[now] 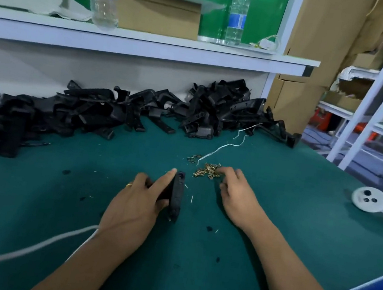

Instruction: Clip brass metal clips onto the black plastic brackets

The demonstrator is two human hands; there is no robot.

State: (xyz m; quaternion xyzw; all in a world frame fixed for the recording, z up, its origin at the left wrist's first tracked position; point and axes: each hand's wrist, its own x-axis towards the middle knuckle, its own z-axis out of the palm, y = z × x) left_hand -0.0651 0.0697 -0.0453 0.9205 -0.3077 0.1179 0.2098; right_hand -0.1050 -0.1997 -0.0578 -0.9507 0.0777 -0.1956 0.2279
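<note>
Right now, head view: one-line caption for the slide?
Left hand grips a black bracket while right hand reaches into brass clips on the green mat.

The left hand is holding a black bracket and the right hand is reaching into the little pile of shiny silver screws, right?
Almost. The left hand does hold a black bracket, but the right hand is reaching into a pile of brass clips, not silver screws. The head view shows small gold-coloured folded pieces on the green mat.
</note>
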